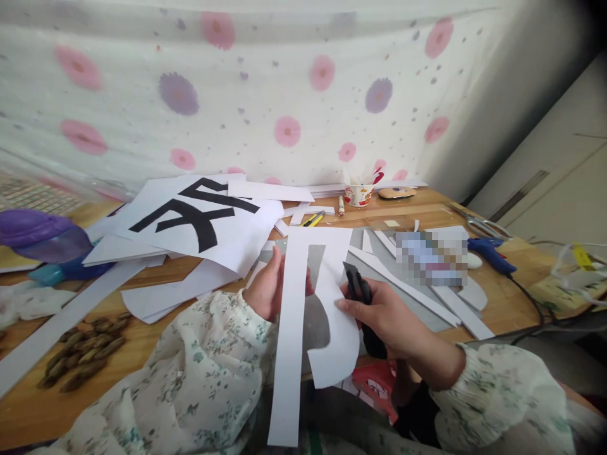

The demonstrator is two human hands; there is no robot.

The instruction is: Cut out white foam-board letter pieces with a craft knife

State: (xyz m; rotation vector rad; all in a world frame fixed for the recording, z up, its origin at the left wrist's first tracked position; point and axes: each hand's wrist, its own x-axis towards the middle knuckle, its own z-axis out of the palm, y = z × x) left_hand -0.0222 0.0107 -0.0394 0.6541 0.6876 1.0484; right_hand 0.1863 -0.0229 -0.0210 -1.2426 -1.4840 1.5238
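A white cutout point(293, 316) is gripped by curled hands, left point(269, 284) and right point(365, 309), the right also closed around a black cutter point(361, 294). Behind it, a cluttered wooden table point(227, 341) is backed by a flowered curtain point(256, 82).

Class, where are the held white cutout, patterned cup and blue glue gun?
White cutout point(290, 316): head view, left strip.
Patterned cup point(358, 196): head view, outer wall.
Blue glue gun point(496, 255): head view, blue body.

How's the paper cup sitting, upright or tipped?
Upright: the paper cup stands on the wooden table with its rim up, red items poking out.
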